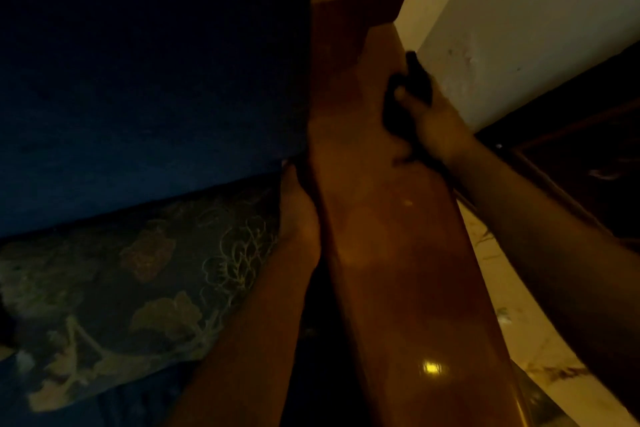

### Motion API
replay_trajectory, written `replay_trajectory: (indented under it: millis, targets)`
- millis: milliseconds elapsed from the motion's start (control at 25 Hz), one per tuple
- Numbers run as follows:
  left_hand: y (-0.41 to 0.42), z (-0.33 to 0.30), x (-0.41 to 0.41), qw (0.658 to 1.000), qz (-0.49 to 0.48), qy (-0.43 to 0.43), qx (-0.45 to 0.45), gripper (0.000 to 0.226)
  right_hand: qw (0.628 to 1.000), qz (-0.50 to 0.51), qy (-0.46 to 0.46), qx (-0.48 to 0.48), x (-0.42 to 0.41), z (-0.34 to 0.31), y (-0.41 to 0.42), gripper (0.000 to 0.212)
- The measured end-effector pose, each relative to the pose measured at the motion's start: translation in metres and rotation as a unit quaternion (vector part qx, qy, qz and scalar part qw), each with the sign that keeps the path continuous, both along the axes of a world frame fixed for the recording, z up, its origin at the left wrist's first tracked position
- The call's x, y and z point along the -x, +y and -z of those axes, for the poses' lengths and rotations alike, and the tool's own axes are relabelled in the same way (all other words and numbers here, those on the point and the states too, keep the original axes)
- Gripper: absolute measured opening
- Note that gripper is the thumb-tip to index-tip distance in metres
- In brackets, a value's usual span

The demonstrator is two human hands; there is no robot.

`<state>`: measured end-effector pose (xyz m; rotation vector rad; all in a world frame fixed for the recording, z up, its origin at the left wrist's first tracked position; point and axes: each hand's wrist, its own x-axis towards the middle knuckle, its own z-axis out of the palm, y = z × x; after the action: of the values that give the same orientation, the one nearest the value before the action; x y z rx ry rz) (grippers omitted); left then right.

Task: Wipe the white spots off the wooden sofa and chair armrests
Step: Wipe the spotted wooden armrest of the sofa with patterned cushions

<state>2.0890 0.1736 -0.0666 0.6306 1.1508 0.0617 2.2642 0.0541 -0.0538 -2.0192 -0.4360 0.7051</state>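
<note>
A long glossy wooden armrest (391, 253) runs from the bottom right up to the top centre. My right hand (429, 121) presses a dark cloth (401, 107) against the armrest's right edge, about midway up. My left hand (299, 215) rests against the armrest's left side, between the wood and the blue sofa back; its fingers are partly hidden and seem to hold the edge. A faint pale mark (407, 203) shows on the wood below the cloth.
A dark blue sofa back (149, 80) fills the left. A floral patterned cushion (121, 295) lies below it. A pale wall (519, 10) and a dark wooden piece (588, 149) stand to the right, with marble floor (512, 322) beneath.
</note>
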Motion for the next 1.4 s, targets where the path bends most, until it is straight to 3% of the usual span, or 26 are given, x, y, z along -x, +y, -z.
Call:
replay_trajectory:
  millis: [40,80,160,200,360,480,640,760,840,920,1000,1080,1160,1280,1400]
  targets:
    - [0.006,-0.002,0.008,0.999,-0.017,-0.008,0.034,0.061,0.987,-0.057,-0.128,0.077,0.037,0.002,-0.023,0.079]
    - [0.009,-0.001,0.021,0.997,-0.038,-0.018,0.067,0.067,0.947,-0.140,-0.242,0.156,0.069,0.009,-0.044,0.083]
    - [0.002,0.003,0.044,0.998,-0.005,0.012,0.068,0.079,0.869,-0.221,-0.362,0.254,0.107,0.016,-0.042,0.090]
    - [-0.006,0.004,0.054,0.997,0.011,0.025,0.072,0.081,0.852,-0.219,-0.386,0.278,0.112,0.015,-0.021,0.093]
    - [-0.030,0.004,0.081,0.994,0.028,0.019,0.103,0.090,0.854,-0.190,-0.317,0.367,0.085,0.005,0.085,0.116]
    - [-0.043,0.014,0.107,0.996,0.020,0.024,0.081,0.090,0.859,-0.150,-0.312,0.376,0.110,0.015,0.081,0.114]
    - [-0.063,0.012,0.153,0.996,0.006,0.020,0.087,0.089,0.854,-0.184,-0.382,0.301,0.267,0.022,-0.038,0.099]
    - [-0.096,-0.004,0.186,0.990,0.097,0.054,0.086,0.085,0.843,-0.259,-0.346,0.320,0.374,0.007,-0.156,0.129]
    - [-0.119,-0.016,0.191,0.985,0.136,0.024,0.101,0.082,0.843,-0.273,-0.313,0.342,0.370,0.004,-0.167,0.131]
    - [-0.123,-0.022,0.186,0.991,0.113,-0.006,0.065,0.079,0.849,-0.213,-0.330,0.353,0.329,0.003,-0.116,0.117]
    - [-0.104,-0.020,0.175,0.996,0.074,0.037,-0.038,0.077,0.875,-0.146,-0.280,0.366,0.284,0.006,-0.058,0.114]
    - [-0.094,-0.018,0.178,0.992,0.077,0.064,-0.076,0.080,0.882,-0.099,-0.272,0.373,0.283,0.012,-0.055,0.115]
    - [-0.101,-0.013,0.196,0.988,0.100,0.087,-0.079,0.081,0.880,-0.086,-0.316,0.343,0.336,0.019,-0.105,0.117]
    - [-0.149,-0.014,0.232,0.976,0.163,0.129,-0.056,0.081,0.897,-0.092,-0.279,0.331,0.454,0.012,-0.214,0.128]
    - [-0.207,-0.019,0.265,0.968,0.192,0.161,0.028,0.080,0.907,-0.120,-0.258,0.311,0.473,0.011,-0.286,0.119]
